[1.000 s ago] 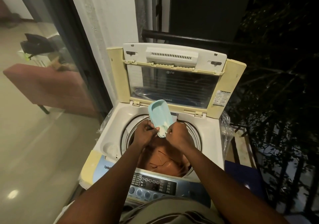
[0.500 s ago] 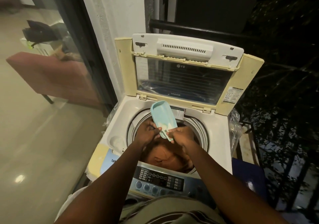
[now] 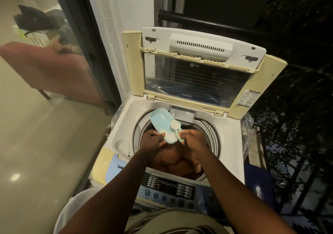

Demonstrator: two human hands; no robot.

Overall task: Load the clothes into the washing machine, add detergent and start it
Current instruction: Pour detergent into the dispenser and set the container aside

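Note:
The top-loading washing machine [image 3: 229,143] stands with its lid [image 3: 198,78] raised. Orange-brown clothes [image 3: 173,161] lie in the drum. My left hand [image 3: 151,140] holds a light blue detergent container [image 3: 159,119] tilted over the drum, with white powder at its lower end. My right hand [image 3: 192,140] grips a small scoop [image 3: 175,125] heaped with white powder, resting at the container's right edge. Both hands are above the clothes. The control panel [image 3: 169,188] is at the front, partly crossed by my forearms.
A grey dispenser drawer [image 3: 182,113] sits at the back of the drum opening. A white bucket [image 3: 72,212] stands at lower left. A glass sliding door [image 3: 54,71] is on the left, a dark railing and plants on the right, a blue object [image 3: 257,181] beside the machine.
The scoop in my right hand now shows a heap of white powder lifted at the container's edge. The container tilted a little flatter, and my head moved closer to the machine.

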